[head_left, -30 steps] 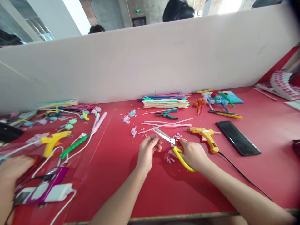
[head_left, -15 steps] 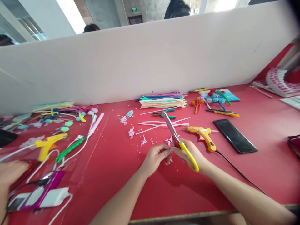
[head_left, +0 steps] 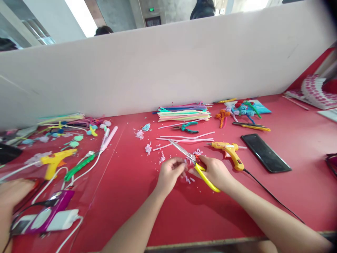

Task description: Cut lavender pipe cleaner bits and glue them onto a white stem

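Note:
My right hand (head_left: 214, 172) grips yellow-handled scissors (head_left: 193, 163), their steel blades pointing up and left over the red table (head_left: 184, 207). My left hand (head_left: 168, 174) is pinched close to the blades, holding something small that I cannot make out. Short pale pink cut bits (head_left: 188, 180) lie on the table between and under my hands. More pale fluffy scraps (head_left: 149, 147) sit a little to the left.
A yellow glue gun (head_left: 230, 151) with a black cord, a black phone (head_left: 265, 153), green pliers (head_left: 188, 127), white pipe cleaners (head_left: 184, 138) and a coloured stack (head_left: 183, 114) lie beyond. Another person's hand (head_left: 13, 193), a second glue gun (head_left: 55, 160) and chargers are left. A white partition (head_left: 168, 70) stands behind.
The scissors swung up steeply half a second ago and have now dropped back to a low leftward slant. My left hand stays pinched near the blades; more cut bits lie on the table.

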The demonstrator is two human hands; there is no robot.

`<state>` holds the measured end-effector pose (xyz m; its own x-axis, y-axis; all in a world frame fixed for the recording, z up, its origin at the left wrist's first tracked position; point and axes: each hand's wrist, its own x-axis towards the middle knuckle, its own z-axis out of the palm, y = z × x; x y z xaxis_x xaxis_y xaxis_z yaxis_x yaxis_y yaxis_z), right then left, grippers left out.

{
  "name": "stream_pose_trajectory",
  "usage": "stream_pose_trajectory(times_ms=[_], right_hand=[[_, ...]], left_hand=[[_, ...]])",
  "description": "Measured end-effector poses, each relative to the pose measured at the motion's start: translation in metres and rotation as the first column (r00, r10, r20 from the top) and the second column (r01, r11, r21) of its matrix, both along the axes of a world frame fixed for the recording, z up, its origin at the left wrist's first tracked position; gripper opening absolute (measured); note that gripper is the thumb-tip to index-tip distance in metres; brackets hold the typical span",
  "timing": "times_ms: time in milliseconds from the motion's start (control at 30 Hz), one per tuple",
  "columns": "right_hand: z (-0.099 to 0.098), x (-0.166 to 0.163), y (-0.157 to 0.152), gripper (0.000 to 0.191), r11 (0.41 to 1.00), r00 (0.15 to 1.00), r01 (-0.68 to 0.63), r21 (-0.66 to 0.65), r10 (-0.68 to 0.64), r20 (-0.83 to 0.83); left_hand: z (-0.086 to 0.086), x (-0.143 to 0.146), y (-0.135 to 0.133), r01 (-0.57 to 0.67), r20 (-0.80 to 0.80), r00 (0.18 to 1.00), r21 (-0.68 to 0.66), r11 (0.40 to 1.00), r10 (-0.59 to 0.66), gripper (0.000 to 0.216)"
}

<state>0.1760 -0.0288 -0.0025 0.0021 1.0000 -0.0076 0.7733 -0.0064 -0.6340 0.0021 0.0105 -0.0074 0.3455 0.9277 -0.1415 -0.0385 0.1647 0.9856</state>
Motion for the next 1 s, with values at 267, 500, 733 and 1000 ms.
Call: stream_pose_trajectory(times_ms=[267,500,733,1000], right_hand=[[-0.002,-0.002,-0.003,0.044,0.998,0.918,-0.066,-0.003,0.062,0.392],[-0.009,-0.003,-0.003,0.047,0.993,0.876,-0.107,0.045,0.072,0.477],[-0.01,-0.004,-0.004,0.049,0.992,0.869,-0.115,0.048,0.078,0.488],[-0.01,-0.002,-0.004,0.049,0.992,0.876,-0.118,0.05,0.08,0.475]], left_hand=[[0.002,-0.01,0.013,-0.273,0.176,0.949,0.037,0.961,0.263,0.013],[0.004,-0.011,0.014,-0.33,0.258,0.915,0.031,0.944,0.311,0.012],[0.004,-0.011,0.013,-0.318,0.285,0.911,0.019,0.948,0.3,0.01],[0.004,-0.011,0.014,-0.314,0.281,0.912,0.013,0.949,0.298,0.01]])
